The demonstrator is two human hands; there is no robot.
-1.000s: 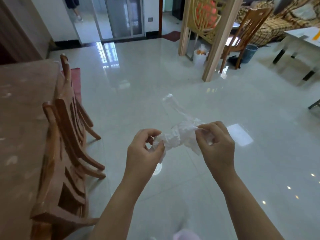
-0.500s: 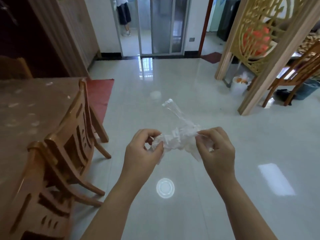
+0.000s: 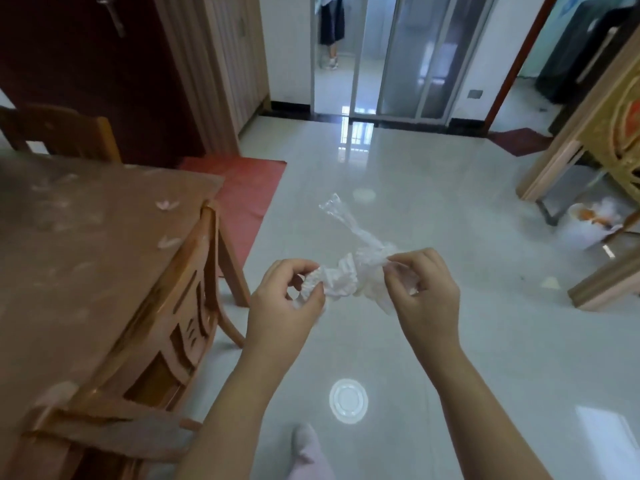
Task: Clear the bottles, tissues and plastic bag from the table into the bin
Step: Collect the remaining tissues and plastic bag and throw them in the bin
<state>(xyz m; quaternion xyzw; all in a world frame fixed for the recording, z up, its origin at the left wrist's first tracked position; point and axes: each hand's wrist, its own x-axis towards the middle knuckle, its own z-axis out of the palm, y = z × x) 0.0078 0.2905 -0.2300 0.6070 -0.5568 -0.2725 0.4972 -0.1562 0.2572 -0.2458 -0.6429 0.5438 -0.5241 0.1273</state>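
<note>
Left hand pinched shut on one end of crumpled plastic bag, thumb and forefinger closed over the bunched white part. Right hand pinched shut on the other end, fingertips clamped where the clear film gathers. Bag stretched between both hands, held in the air above the floor, well off the surface. Twisted clear tail of the bag sticking up and away from the right-hand pinch. White wad inside the bag looks like tissue, cannot tell for sure.

Both forearms bare, reaching in from the bottom edge. Pale sock or slipper toe on the floor below the hands. Round ceiling-light reflection on the glossy tile between the forearms.

Wooden chair left of the left hand, pushed up against the brown surface. A few small pale scraps lying on the surface, too blurred to identify. Second chair at the far side of the surface. Red mat on the floor beyond the near chair.

White bin with a liner at far right, well apart from the hands, beside a wooden screen post, orange and white stuff inside. Sliding glass door at the back, legs of another person standing beyond it.
</note>
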